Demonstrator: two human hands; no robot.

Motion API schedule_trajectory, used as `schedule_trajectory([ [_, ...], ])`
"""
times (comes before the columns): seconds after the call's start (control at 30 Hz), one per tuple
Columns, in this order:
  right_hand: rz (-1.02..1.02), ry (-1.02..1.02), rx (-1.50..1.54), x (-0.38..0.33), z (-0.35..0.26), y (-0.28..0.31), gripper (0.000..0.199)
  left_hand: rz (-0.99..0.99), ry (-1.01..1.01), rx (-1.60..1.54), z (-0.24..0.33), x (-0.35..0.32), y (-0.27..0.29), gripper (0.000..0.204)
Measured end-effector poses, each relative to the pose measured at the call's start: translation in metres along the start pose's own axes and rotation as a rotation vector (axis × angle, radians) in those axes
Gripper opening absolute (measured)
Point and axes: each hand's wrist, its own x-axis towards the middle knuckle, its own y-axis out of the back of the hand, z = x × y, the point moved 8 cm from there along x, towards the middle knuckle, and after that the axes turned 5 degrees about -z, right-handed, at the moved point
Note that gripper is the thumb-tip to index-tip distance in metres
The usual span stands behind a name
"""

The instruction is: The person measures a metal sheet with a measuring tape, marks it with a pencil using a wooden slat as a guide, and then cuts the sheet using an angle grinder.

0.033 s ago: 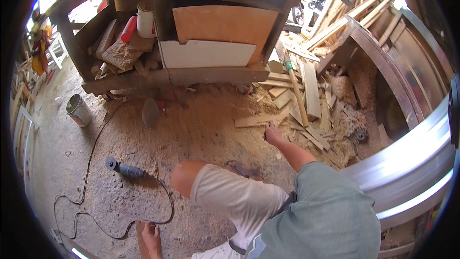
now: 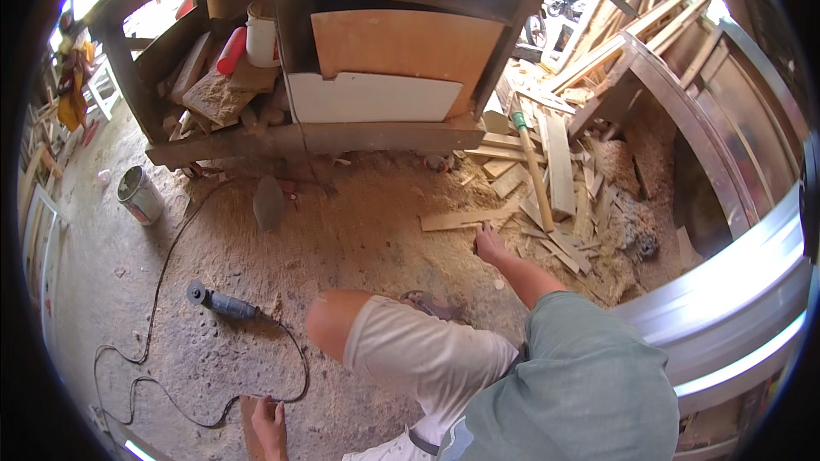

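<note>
Low at the frame's bottom, my left hand point(image 2: 272, 428) has its fingers closed over a brown piece of wood point(image 2: 251, 423), partly cut off by the picture's edge. My right arm reaches forward to the right. There my right hand point(image 2: 490, 244) is closed low over the floor, with a small dark thing at its fingers that I cannot make out. Just beyond it lies a flat light wood offcut point(image 2: 461, 218). An angle grinder point(image 2: 227, 302) rests on the floor between my left hand and the workbench, apart from both hands.
Ahead stands a dark wooden workbench point(image 2: 342, 137) with boards and a white bucket point(image 2: 262, 36) inside. Scrap wood point(image 2: 559, 166) and a green-topped wooden handle point(image 2: 531, 166) lie at right. A black cord point(image 2: 154, 316) loops over the floor. A pail point(image 2: 140, 198) stands left.
The view has shifted very slightly. Both hands keep their places and closed shapes, and the grinder lies still.
</note>
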Motion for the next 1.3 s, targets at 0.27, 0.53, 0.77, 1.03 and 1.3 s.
schedule_trajectory([
  [0.27, -0.098, 0.273, -0.13, 0.018, 0.014, -0.073, 0.053, 0.044, -0.178, 0.156, 0.275, 0.053, 0.013, 0.031],
  [0.53, 0.606, 0.382, 0.049, 0.117, 0.112, 0.061, 0.019, 0.01, -0.207, 0.064, 0.182, 0.139, -0.037, 0.038],
  [0.77, 0.472, -0.458, 0.263, 0.241, 0.353, 0.071, 0.028, 0.033, 0.083, 0.221, 0.139, 0.171, -0.003, 0.046],
  [1.03, 0.144, -0.297, -0.037, 0.309, 0.385, 0.018, 0.038, -0.123, 0.167, 0.565, 0.083, 0.158, 0.063, 0.063],
  [1.3, 0.165, -0.401, -0.24, 0.334, 0.416, 0.027, 0.032, 0.143, 0.358, 0.519, 0.023, 0.166, 0.162, 0.101],
])
